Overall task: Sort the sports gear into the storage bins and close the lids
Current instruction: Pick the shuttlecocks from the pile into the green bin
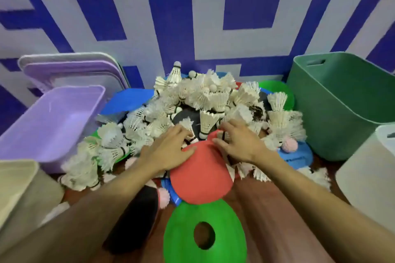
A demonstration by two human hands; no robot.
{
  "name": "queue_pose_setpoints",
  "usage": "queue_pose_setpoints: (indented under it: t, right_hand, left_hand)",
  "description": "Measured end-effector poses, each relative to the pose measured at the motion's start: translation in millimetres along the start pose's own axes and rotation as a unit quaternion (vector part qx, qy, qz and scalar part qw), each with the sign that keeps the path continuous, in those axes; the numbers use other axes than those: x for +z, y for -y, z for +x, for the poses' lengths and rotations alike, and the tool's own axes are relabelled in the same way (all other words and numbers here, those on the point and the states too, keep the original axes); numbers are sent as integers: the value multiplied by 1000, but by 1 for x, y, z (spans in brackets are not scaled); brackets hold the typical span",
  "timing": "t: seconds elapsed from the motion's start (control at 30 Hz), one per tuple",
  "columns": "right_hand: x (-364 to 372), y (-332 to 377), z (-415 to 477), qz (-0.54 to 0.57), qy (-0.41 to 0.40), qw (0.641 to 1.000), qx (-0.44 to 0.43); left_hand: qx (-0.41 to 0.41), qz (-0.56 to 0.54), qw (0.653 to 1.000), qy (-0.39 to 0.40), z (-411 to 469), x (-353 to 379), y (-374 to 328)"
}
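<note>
Beige bin (19, 188) stands at the floor's near-left corner, with an open purple bin (53, 126) behind it. Purple and grey lids (70, 70) lean on the wall at the floor's far edge. A heap of white shuttlecocks (203, 96) covers the middle of the floor, mixed with a blue disc cone (128, 100) and a black paddle (136, 220). The left hand (168, 151) lies flat, fingers spread, thumb on a red disc cone (201, 177) at the heap's near side. The right hand (237, 143) arches over that cone's far rim; I cannot tell whether it pinches the rim. A green disc cone (203, 235) lies at the near edge. A pink pom-pom ball (289, 144) lies right of the heap. A green bin (342, 109) and a white bin (369, 173) stand open along the right edge.
</note>
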State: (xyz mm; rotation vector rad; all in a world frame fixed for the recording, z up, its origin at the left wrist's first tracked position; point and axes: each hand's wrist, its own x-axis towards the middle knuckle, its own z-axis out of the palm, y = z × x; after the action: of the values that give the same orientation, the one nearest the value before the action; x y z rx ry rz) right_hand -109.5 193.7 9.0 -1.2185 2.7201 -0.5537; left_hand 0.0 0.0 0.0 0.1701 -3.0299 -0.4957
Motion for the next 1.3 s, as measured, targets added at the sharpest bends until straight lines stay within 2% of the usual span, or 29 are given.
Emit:
queue_pose_setpoints:
  t: [0.17, 0.37, 0.5, 0.57, 0.67, 0.83, 1.0, 1.2, 1.3]
  right_hand:
    - [12, -5, -1, -26, -29, 999, -2]
    - [9, 11, 19, 5, -104, 995, 7]
    - [12, 26, 36, 34, -52, 997, 37]
    - [15, 30, 38, 28, -68, 996, 57]
    - [10, 36, 28, 1, -111, 991, 76]
    - [-17, 43, -9, -11, -174, 984, 26]
    - [-65, 41, -61, -24, -303, 953, 13]
    - [-137, -6, -114, -40, -424, 902, 71]
    - [-169, -49, -128, -55, -433, 889, 136]
  left_hand:
    - [-27, -75, 992, -96, 7, 2, 4]
    - [-97, -79, 985, -115, 17, 6, 7]
    - [-103, -95, 982, -130, 7, -2, 6]
    - [-97, -93, 982, -134, 2, -12, 5]
    - [-81, -98, 981, -150, -7, -28, 5]
    - [-39, -100, 975, -195, -22, -56, -18]
    - [13, -135, 955, -263, -27, -78, -75]
    - [105, -170, 937, -287, 0, -89, -166]
    - [142, -178, 934, -277, 36, -84, -210]
